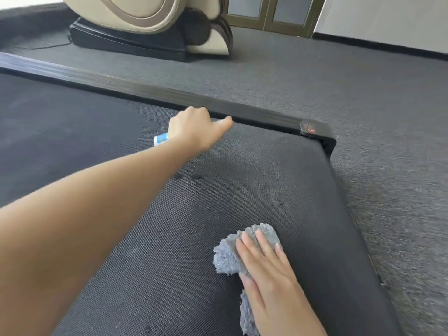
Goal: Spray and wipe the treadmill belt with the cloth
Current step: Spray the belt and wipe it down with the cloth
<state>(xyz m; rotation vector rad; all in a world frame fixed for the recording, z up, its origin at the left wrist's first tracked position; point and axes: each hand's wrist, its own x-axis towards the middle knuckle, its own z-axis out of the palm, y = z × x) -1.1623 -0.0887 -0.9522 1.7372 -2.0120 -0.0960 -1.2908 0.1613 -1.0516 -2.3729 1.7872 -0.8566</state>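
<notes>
The dark woven treadmill belt (150, 258) fills the lower frame, with a few dark wet spots (191, 177) near its middle. My left hand (194, 129) reaches across the belt toward the far side rail and grips a small white and blue spray bottle (161, 138), mostly hidden under the hand. Near the belt's right end, my right hand (264, 265) lies flat with straight fingers on a grey fluffy cloth (226, 253), pressing it onto the belt.
A black side rail (150, 89) borders the belt's far edge and ends in a corner cap (315, 129) with a red mark. Grey carpet (363, 93) surrounds the treadmill. A beige massage chair (150, 23) stands at the back, and a wall with a dark skirting runs at the right.
</notes>
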